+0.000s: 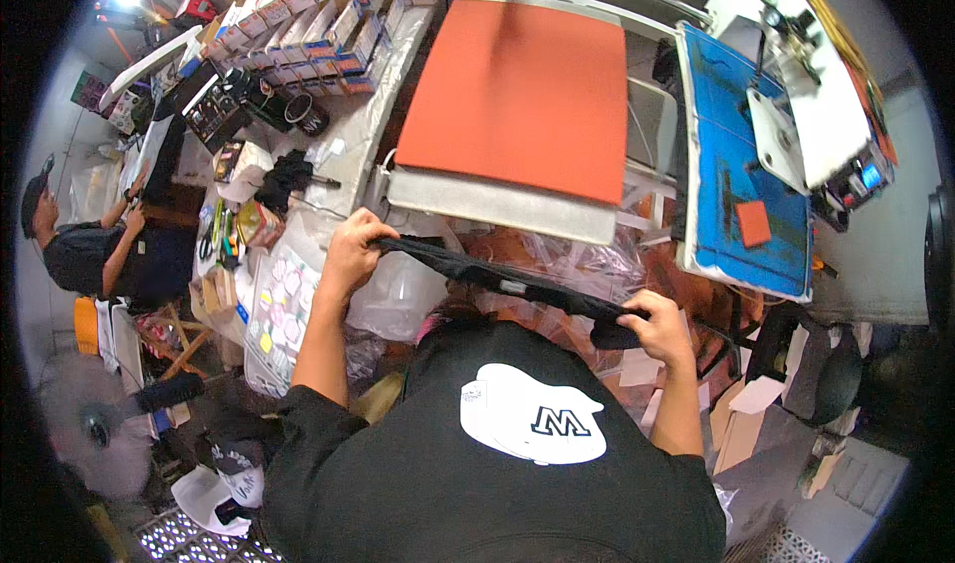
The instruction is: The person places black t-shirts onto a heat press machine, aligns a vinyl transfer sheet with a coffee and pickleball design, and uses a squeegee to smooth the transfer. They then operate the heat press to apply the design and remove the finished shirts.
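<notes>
A long piece of black cloth is stretched in front of my body, sagging slightly and sloping down to the right. Its exact kind I cannot make out; a small pale patch shows near its middle. My left hand pinches one end, close to the near left corner of the pale platen. At the other end my right hand is closed on the cloth, with a loose dark fold hanging beside the fingers. Beyond the cloth lies a flat orange-red pad on the pale grey platen.
On the right stands a blue-topped table with a small orange-red square. Long white boxes and a dark cup fill the left bench. Another person works at far left. A fan stands lower left; cardboard lies lower right.
</notes>
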A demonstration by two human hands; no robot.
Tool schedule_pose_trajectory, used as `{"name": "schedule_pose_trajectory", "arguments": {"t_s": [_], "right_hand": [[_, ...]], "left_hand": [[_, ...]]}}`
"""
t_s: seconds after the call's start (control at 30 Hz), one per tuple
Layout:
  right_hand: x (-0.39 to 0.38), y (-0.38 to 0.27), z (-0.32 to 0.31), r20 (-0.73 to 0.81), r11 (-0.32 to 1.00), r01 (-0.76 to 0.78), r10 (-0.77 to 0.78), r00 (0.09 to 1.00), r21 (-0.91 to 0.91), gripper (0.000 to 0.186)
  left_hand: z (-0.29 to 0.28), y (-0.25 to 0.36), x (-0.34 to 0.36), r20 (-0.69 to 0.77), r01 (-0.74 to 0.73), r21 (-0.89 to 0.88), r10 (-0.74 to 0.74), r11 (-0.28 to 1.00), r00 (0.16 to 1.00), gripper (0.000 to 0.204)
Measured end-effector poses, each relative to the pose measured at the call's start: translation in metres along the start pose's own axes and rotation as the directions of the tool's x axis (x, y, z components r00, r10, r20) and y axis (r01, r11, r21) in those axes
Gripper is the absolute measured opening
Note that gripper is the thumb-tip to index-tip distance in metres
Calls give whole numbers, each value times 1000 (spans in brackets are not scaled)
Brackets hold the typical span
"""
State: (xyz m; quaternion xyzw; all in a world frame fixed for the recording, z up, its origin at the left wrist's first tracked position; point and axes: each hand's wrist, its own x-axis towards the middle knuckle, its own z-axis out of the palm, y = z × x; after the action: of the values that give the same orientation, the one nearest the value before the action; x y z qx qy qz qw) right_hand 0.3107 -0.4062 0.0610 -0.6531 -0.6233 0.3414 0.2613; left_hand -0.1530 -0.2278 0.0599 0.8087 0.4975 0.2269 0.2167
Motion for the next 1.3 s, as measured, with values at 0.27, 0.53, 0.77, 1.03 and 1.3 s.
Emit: {"name": "schedule_pose_trajectory", "arguments": {"t_s": [0.27,0.53,0.77,1.03,1.3], "right_hand": [[37,28,41,-242,970,-230,243,939,80,13],[133,-62,-92,-475,985,-134,170,864,109,13],[319,-27,-101,-579,799,-166,-257,774,-577,38],[206,55,24,-126,526,-449,739,662,722,47],[195,96,38,-122,400,-210,660,741,892,26]], "left_hand": [[-23,-81,52,394,302,-294,-173,907,903,27],[-81,-65,169,57,101,-521,-84,847,995,11],[-17,-79,317,-376,-235,138,270,962,887,29],[53,-147,183,551,855,-377,-655,356,516,61],[79,-111,188,-204,370,-604,-586,706,784,36]]}}
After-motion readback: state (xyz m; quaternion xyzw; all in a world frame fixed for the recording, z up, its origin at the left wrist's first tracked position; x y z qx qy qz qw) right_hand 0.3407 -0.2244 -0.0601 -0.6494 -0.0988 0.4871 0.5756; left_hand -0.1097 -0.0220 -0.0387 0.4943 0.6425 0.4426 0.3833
